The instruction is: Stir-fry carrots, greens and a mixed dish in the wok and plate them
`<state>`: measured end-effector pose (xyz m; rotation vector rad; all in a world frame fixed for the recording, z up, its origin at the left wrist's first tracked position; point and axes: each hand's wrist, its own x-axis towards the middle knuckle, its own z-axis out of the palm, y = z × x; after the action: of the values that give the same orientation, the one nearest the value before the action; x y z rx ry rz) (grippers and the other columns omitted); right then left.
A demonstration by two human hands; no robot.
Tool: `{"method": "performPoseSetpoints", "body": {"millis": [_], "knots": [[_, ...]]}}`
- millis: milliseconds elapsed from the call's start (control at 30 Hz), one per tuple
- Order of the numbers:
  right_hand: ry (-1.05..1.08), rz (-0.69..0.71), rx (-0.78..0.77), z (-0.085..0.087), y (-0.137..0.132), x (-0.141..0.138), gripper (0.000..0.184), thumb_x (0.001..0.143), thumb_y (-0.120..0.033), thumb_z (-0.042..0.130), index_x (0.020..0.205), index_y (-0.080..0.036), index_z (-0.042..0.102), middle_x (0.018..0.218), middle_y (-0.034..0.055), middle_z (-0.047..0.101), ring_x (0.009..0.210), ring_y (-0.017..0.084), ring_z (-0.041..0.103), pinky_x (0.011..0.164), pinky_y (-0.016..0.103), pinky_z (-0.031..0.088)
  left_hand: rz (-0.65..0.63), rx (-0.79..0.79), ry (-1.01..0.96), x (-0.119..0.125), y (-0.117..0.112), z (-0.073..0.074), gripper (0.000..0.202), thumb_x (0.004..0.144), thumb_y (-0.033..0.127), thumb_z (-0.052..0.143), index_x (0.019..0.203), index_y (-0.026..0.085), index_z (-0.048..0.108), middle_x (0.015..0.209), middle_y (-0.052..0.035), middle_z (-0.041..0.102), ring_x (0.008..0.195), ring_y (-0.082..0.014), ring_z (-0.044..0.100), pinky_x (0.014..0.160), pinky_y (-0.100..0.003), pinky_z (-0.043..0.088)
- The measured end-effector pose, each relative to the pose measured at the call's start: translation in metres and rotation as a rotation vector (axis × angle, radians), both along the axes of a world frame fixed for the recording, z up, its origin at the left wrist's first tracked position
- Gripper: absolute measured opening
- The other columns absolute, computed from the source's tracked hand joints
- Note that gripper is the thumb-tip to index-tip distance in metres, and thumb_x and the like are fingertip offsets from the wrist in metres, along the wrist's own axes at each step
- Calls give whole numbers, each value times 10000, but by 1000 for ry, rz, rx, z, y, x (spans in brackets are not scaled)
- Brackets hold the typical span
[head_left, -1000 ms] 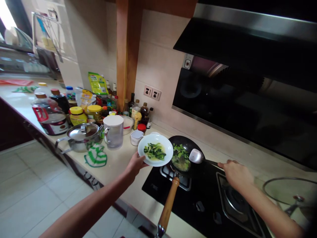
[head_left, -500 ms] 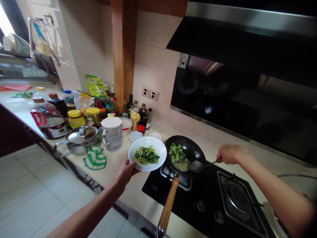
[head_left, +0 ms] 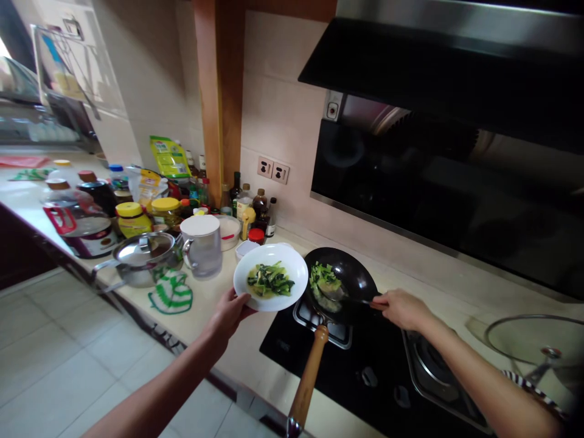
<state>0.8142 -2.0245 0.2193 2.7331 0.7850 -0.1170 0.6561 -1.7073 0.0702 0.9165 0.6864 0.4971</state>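
My left hand [head_left: 233, 311] grips the near-left rim of a white plate [head_left: 297, 267], thumb on top. Cooked leafy greens [head_left: 271, 281] lie on the plate, which is held up just left of the wok [head_left: 362, 278]. More greens [head_left: 323, 277] with some liquid sit in the wok's left side. My right hand [head_left: 401, 309] is closed round the handle of a spatula [head_left: 340, 295], whose blade is down among those greens. The wok's wooden handle [head_left: 310, 377] points towards me, with neither hand on it.
The wok sits on the left burner of a black gas hob [head_left: 337, 386]. A glass lid [head_left: 538, 340] is at the right. Left of the plate stand a lidded pitcher [head_left: 203, 246], a steel pot [head_left: 146, 258], a green-striped cloth [head_left: 172, 293] and several bottles. A range hood [head_left: 410, 67] hangs above.
My right hand has moved left, pushing the spatula blade from the wok's right side into the greens. The plate stays beside the wok, tilted slightly differently. The view has shifted a little.
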Motion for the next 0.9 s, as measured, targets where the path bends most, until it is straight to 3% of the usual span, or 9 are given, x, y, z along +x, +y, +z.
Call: {"method": "performPoseSetpoints", "body": {"millis": [100, 267, 400, 500, 667, 900], "knots": [[3, -54, 79, -34, -15, -14, 449, 769, -156, 445, 1097, -349, 683, 1065, 34, 705, 937, 220, 658, 700, 290, 456, -5, 10, -28, -1, 1, 3, 271, 721, -15, 505, 958, 105, 558, 805, -65, 673, 625, -159, 660, 562, -290, 596], [-44, -157, 159, -85, -7, -27, 466, 846, -207, 389, 1261, -295, 584, 1031, 90, 712, 886, 245, 682, 697, 322, 480, -13, 17, -30, -2, 0, 10, 280, 707, -17, 524, 953, 108, 569, 819, -65, 679, 642, -161, 664, 585, -299, 601], [-102, -178, 202, -113, 3, -28, 453, 879, -227, 363, 1280, -314, 556, 1013, 87, 706, 810, 224, 691, 647, 305, 480, -36, 13, -18, 1, -2, 12, 287, 696, -23, 537, 947, 110, 577, 807, -69, 686, 636, -167, 666, 583, -307, 602], [-131, -159, 225, -125, 0, -27, 456, 897, -237, 337, 1305, -311, 527, 978, 83, 700, 754, 219, 691, 600, 300, 474, -44, 1, -25, 4, -5, 11, 295, 701, -24, 530, 962, 108, 568, 821, -78, 689, 652, -185, 674, 590, -333, 605], [-126, -171, 233, -118, -22, -28, 438, 904, -241, 345, 1282, -316, 552, 963, 74, 703, 792, 228, 690, 611, 307, 483, -82, 4, -36, 13, -9, 6, 319, 677, -24, 538, 964, 112, 570, 840, -77, 692, 670, -196, 677, 621, -367, 609], [-152, -255, 183, -63, -47, -37, 439, 908, -276, 351, 1300, -350, 534, 1029, 62, 712, 870, 247, 684, 672, 341, 503, -148, 38, 6, 40, -20, 5, 354, 671, -12, 546, 1001, 115, 560, 829, -92, 685, 692, -219, 689, 648, -420, 599]]}}
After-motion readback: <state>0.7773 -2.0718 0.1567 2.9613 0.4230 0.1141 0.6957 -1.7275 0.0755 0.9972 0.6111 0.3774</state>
